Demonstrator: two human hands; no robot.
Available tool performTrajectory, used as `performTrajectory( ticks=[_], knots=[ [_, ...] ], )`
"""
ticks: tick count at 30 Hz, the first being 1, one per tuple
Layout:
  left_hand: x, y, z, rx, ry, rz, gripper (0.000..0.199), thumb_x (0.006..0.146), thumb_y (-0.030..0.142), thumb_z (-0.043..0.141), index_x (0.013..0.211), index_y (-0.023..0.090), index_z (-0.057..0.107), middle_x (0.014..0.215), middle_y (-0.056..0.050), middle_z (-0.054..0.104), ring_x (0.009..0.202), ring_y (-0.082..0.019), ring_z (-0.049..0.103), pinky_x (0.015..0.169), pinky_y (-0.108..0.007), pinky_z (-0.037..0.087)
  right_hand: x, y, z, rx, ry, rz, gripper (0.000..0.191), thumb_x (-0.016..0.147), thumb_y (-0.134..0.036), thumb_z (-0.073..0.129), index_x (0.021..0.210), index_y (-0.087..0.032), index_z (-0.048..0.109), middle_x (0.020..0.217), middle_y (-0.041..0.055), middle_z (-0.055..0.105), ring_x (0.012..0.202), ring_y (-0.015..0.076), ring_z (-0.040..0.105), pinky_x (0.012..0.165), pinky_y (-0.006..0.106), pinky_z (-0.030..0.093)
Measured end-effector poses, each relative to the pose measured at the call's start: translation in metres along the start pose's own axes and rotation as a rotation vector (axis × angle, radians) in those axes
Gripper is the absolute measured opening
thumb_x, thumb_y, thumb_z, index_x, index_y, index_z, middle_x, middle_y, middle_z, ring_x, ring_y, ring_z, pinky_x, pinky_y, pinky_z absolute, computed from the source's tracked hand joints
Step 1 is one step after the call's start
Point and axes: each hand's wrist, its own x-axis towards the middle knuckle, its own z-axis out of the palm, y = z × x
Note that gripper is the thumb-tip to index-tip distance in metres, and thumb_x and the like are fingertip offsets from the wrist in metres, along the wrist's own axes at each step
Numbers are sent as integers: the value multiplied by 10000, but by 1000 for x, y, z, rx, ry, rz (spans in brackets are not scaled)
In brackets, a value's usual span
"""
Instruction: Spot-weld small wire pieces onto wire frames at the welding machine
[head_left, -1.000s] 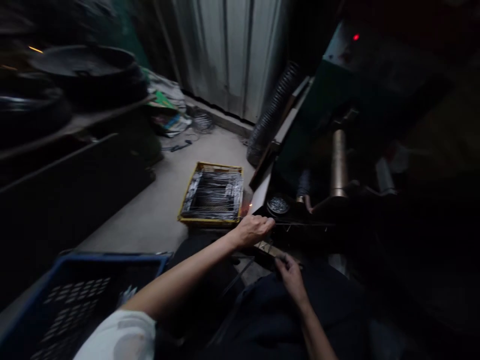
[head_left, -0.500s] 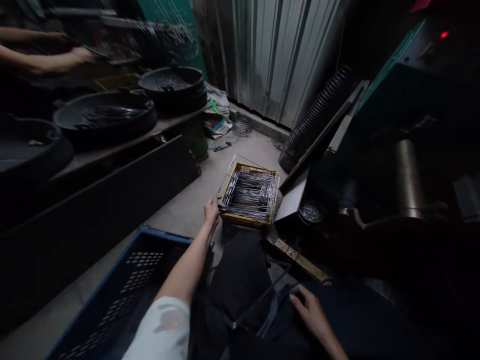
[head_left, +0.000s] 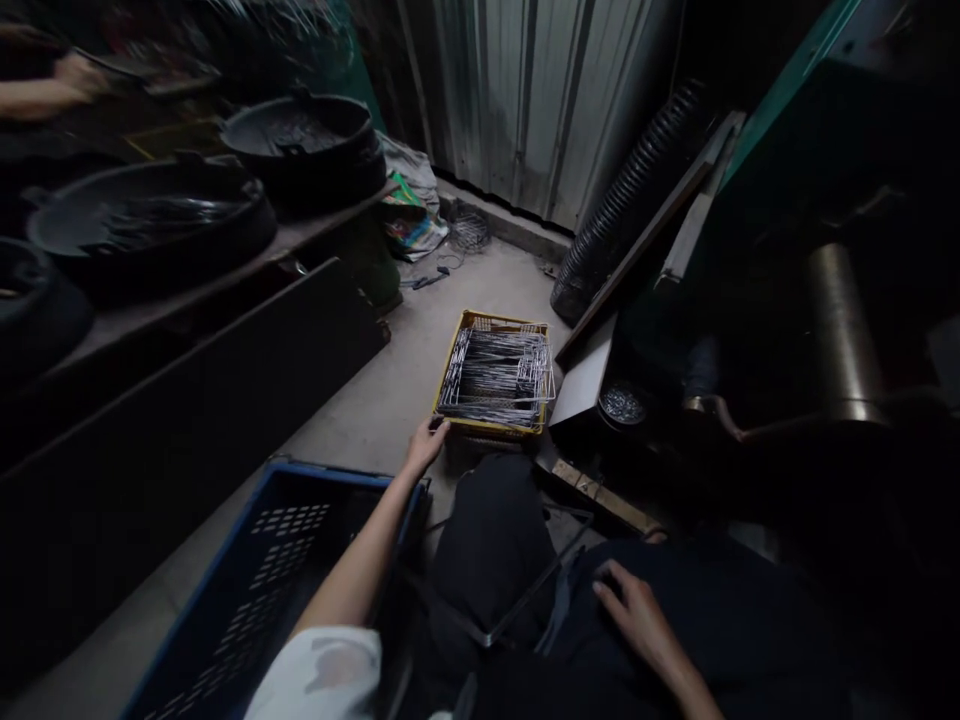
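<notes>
A yellow crate (head_left: 491, 428) on the floor is filled with bent metal wire frames (head_left: 495, 375), the top one jutting past its right rim. At the crate's near left corner is my left hand (head_left: 426, 447), its fingertips slightly apart by the rim and the wire ends. My right hand (head_left: 634, 608) hovers over or rests on my right thigh, thumb and fingers loosely apart, holding nothing visible. Another bent metal frame (head_left: 529, 600) lies across my lap, left of that hand and apart from it.
A blue crate (head_left: 225, 590) stands at my left. Black round pans (head_left: 307, 150) with metal pieces line a bench, near a co-worker's hand (head_left: 79, 78). To the right are a machine with a brass cylinder (head_left: 844, 330), a bowl of small parts (head_left: 622, 403) and a ribbed hose (head_left: 630, 200).
The wire frame that my left hand held tilted over the yellow crate now lies on the stack. My left hand has lowered to the corner. My right hand has shifted slightly right.
</notes>
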Motion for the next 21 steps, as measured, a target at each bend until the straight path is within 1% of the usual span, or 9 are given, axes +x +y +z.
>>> performTrajectory(
  ticks=[3, 5, 7, 8, 10, 13, 16, 18, 21],
  knots=[
    [-74, 12, -31, 167, -105, 95, 212, 811, 348, 663, 710, 171, 605, 685, 1, 569, 740, -185, 558, 743, -316, 479, 3, -4, -1, -56, -29, -56, 264, 885, -413, 508, 913, -203, 666, 886, 84, 702, 860, 281, 661, 768, 344, 472],
    [-133, 24, -41, 247, -269, 181, 209, 758, 387, 702, 751, 192, 626, 742, -5, 617, 757, -193, 567, 760, -308, 472, 5, -5, -1, -91, -48, -93, 219, 893, -360, 516, 920, -194, 657, 901, 88, 696, 868, 273, 652, 771, 337, 456],
    [-187, 34, -43, 502, -594, 431, 215, 851, 407, 600, 810, 198, 628, 807, -37, 631, 773, -211, 577, 773, -340, 478, 5, -5, -2, -96, -58, -101, 165, 889, -316, 545, 906, -192, 653, 894, 78, 691, 856, 253, 643, 765, 320, 444],
    [-209, 38, -42, 618, -686, 525, 213, 866, 401, 578, 832, 199, 636, 862, -61, 644, 823, -238, 589, 814, -379, 479, 4, -5, -3, -76, -55, -96, 135, 881, -298, 568, 892, -193, 653, 884, 69, 689, 849, 243, 638, 762, 309, 439],
    [-238, 40, -37, 804, -760, 640, 224, 914, 339, 489, 831, 199, 643, 955, -103, 639, 918, -283, 587, 837, -433, 477, 0, -5, -5, 0, -25, -82, 81, 852, -271, 623, 855, -197, 655, 854, 48, 685, 830, 223, 631, 756, 289, 435],
    [-243, 44, -29, 932, -778, 691, 300, 942, 275, 412, 750, 207, 632, 936, -102, 621, 919, -287, 567, 777, -422, 478, -8, -4, -11, 157, 78, -99, 78, 795, -261, 712, 785, -208, 656, 775, 15, 669, 764, 200, 624, 728, 265, 437],
    [-226, 60, -26, 952, -832, 733, 323, 950, 255, 403, 706, 211, 611, 834, -70, 613, 843, -249, 558, 745, -378, 463, -18, 2, -24, 249, 198, -147, 119, 758, -255, 767, 747, -215, 655, 727, -2, 651, 707, 183, 612, 708, 256, 435],
    [-213, 71, -26, 972, -870, 771, 277, 918, 195, 428, 702, 214, 601, 788, -52, 620, 809, -233, 564, 719, -354, 454, -24, 8, -37, 270, 271, -143, 116, 753, -234, 773, 751, -216, 658, 737, -3, 650, 701, 177, 605, 714, 257, 432],
    [-195, 76, -31, 998, -851, 862, 195, 839, 144, 493, 727, 237, 621, 777, -24, 657, 782, -214, 601, 688, -317, 471, -35, 16, -60, 275, 353, -99, 85, 766, -201, 750, 771, -217, 667, 765, 0, 650, 721, 177, 594, 729, 260, 424]
  ],
)
